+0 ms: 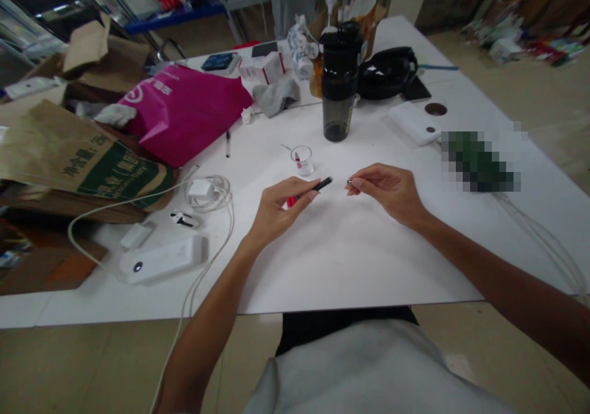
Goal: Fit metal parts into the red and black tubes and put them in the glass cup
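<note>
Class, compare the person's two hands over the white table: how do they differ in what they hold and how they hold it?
The left hand grips a black-and-red pen-like tube, while the right hand pinches a tiny metal piece between its fingertips. The left hand's item is far longer than the right hand's. Both hands are over the white table, apart, with their items facing each other.

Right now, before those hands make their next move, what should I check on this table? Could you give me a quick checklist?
Left hand holds the black-and-red pen-like tube firmly: ok.
Right hand pinches the small metal piece: ok.
Tube and piece are apart, not touching: ok.
Clear cup stands upright on the white table: ok.
Red-and-white item in the cup: identity, cannot tell.
</note>
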A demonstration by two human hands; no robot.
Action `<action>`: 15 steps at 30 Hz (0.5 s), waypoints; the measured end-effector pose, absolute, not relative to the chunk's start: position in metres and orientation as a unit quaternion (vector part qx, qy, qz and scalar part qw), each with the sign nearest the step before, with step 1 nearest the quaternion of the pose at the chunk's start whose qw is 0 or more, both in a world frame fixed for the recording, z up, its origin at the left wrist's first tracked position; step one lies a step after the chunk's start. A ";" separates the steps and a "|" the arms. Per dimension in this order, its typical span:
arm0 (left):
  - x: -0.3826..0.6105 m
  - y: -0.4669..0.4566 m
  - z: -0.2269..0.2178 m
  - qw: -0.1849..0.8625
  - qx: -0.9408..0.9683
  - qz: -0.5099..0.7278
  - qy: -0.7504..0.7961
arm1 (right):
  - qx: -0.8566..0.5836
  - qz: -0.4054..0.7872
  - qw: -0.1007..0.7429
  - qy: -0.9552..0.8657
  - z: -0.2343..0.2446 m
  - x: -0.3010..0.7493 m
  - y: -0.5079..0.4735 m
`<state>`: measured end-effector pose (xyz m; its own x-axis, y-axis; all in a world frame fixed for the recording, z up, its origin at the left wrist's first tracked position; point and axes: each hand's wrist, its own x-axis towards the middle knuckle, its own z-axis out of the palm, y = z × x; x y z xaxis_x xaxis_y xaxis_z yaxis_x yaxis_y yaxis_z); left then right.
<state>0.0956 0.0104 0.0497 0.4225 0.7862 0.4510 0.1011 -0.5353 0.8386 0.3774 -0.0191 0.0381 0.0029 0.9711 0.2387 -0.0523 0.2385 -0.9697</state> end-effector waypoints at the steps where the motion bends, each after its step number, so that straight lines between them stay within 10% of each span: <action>1: 0.097 0.009 0.050 0.375 0.760 0.443 0.292 | -0.422 0.454 0.566 -0.544 0.038 0.376 -0.020; 15: 0.105 0.002 0.048 0.359 0.779 0.423 0.292 | -0.418 0.470 0.535 -0.564 0.034 0.373 -0.024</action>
